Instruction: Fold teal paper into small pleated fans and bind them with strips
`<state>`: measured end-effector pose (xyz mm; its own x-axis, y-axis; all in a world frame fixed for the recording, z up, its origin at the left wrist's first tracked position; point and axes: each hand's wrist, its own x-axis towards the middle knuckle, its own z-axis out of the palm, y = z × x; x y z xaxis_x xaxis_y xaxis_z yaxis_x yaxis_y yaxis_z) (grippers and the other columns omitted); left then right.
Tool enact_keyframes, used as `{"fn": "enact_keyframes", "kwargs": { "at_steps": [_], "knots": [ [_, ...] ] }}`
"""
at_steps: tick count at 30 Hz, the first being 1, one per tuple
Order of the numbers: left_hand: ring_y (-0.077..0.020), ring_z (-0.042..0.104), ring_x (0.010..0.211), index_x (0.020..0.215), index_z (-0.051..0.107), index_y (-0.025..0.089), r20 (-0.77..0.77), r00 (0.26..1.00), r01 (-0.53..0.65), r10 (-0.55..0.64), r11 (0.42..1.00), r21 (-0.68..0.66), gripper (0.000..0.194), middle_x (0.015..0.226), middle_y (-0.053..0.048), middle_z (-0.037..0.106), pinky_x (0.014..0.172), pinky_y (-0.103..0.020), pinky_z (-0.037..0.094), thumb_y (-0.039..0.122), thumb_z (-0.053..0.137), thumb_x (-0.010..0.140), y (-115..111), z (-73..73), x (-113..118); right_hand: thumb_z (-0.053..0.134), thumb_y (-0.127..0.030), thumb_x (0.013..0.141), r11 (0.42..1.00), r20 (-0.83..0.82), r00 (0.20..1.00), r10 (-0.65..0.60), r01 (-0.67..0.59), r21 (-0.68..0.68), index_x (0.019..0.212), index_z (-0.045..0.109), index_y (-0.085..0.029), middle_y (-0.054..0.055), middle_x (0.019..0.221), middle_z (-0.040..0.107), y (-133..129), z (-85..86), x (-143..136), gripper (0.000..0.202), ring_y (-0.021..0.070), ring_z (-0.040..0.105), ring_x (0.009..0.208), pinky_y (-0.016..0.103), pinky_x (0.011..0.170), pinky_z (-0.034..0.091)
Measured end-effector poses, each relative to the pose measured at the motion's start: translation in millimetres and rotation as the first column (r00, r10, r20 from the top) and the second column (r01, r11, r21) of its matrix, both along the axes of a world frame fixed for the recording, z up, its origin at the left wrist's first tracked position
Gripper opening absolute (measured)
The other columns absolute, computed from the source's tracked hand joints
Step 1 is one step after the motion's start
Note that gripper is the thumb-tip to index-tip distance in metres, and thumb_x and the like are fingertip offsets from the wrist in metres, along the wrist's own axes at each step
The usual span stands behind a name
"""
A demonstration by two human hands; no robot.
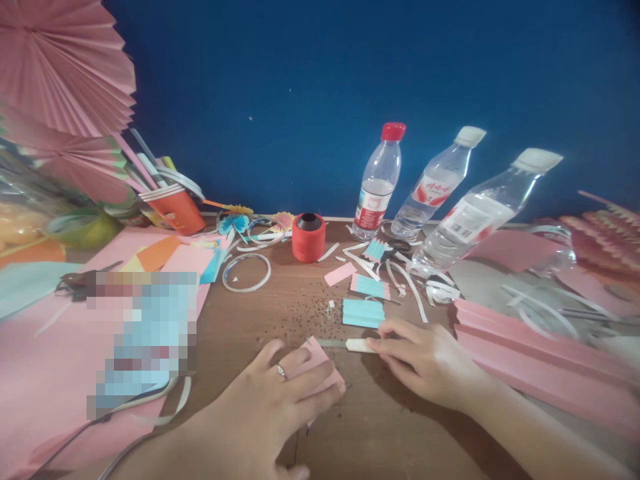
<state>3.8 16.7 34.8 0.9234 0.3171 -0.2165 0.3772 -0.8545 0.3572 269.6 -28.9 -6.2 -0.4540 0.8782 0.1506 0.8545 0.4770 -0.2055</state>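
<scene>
My left hand [295,383], with a ring on one finger, lies flat with its fingers spread over a small pink paper piece [316,355], pressing it to the table. The fingers partly cover that piece. To its right, my right hand [417,357] grips a utility knife [356,345] by its white handle. The knife's thin blade points left and reaches the pink paper's edge. Just beyond the knife lies a folded turquoise paper [363,313]. A turquoise and pink folded piece [369,287] and a small pink rectangle [341,274] lie behind it.
A red roll [309,238] stands near the blue wall. Right of it are a red-capped bottle [377,183] and two white-capped bottles, among paper strips. A white ring [246,273], dark specks, a blurred-out rectangle [150,333] and a red cup [175,208] of pens are left.
</scene>
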Motion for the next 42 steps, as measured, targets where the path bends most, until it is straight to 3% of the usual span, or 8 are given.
{"fn": "enact_keyframes", "kwargs": {
  "at_steps": [7,12,18,27,32,36,42],
  "knots": [
    [-0.0274,0.028,0.125,0.132,0.028,0.031,0.001,1.000,0.010,-0.010,1.000,0.000,0.072,0.134,0.002,0.042,0.098,-0.050,0.020,0.033,0.057,0.066,0,-1.8,-1,0.042,-0.016,0.085,0.997,-0.033,0.999,-0.013,0.015,0.078,0.110,0.055,-0.029,0.001,0.092,0.059,4,-6.3,-5,0.031,0.0089,0.055,0.062,0.020,0.053,0.039],
    [-0.0261,0.032,0.123,0.135,0.023,0.030,0.033,0.999,0.027,-0.029,0.998,0.064,0.072,0.134,0.002,0.043,0.098,-0.047,0.021,0.035,0.054,0.070,0,-8.3,-5,0.043,-0.017,0.086,0.963,-0.096,0.983,-0.159,0.176,0.202,0.117,0.050,-0.024,0.006,0.099,0.059,4,-14.5,-6,0.033,0.0142,0.060,0.076,0.024,0.063,0.046],
    [-0.0252,0.045,0.109,0.137,0.020,0.024,0.084,0.996,-0.054,0.040,0.982,0.178,0.070,0.128,-0.006,0.049,0.095,-0.045,0.025,0.043,0.049,0.077,-2,-20.8,-6,0.042,-0.020,0.086,0.945,-0.124,0.959,-0.256,0.276,0.176,0.117,0.047,-0.020,0.008,0.108,0.057,1,-15.8,-8,0.032,0.0184,0.060,0.087,0.028,0.070,0.049],
    [-0.0337,0.036,0.114,0.124,0.041,0.031,0.024,0.992,-0.124,0.121,0.981,0.148,0.065,0.143,-0.005,0.023,0.091,-0.052,0.028,0.034,0.063,0.062,-2,-17.5,-2,0.040,-0.020,0.087,0.940,-0.153,0.946,-0.287,0.308,0.143,0.112,0.049,-0.023,0.006,0.105,0.057,-3,-17.4,-9,0.027,0.0175,0.059,0.088,0.026,0.067,0.048],
    [-0.0323,0.033,0.117,0.131,0.032,0.032,0.038,0.994,-0.106,0.102,0.988,0.111,0.077,0.137,-0.004,0.034,0.094,-0.050,0.028,0.035,0.065,0.061,0,-18.9,-3,0.039,-0.024,0.087,0.922,-0.169,0.926,-0.339,0.363,0.139,0.113,0.047,-0.020,0.008,0.103,0.056,0,-17.8,-10,0.027,0.0183,0.059,0.084,0.027,0.065,0.048],
    [-0.0315,0.031,0.120,0.137,0.020,0.027,0.042,0.994,-0.106,0.103,0.990,0.091,0.083,0.139,-0.006,0.034,0.098,-0.049,0.026,0.044,0.061,0.067,2,-20.5,-5,0.045,-0.033,0.085,0.898,-0.181,0.891,-0.417,0.435,0.068,0.100,0.052,-0.019,0.007,0.094,0.056,1,-14.6,-13,0.022,0.0198,0.059,0.079,0.029,0.063,0.046],
    [-0.0291,0.027,0.125,0.138,0.018,0.023,0.075,0.985,-0.162,0.156,0.984,0.079,0.067,0.143,-0.008,0.028,0.099,-0.049,0.025,0.038,0.048,0.080,3,-21.9,-9,0.053,-0.030,0.078,0.853,-0.214,0.829,-0.517,0.478,-0.209,0.077,0.048,-0.021,0.000,0.072,0.056,-6,-2.8,-33,0.010,0.0169,0.056,0.065,0.027,0.058,0.040]
  ]
}}
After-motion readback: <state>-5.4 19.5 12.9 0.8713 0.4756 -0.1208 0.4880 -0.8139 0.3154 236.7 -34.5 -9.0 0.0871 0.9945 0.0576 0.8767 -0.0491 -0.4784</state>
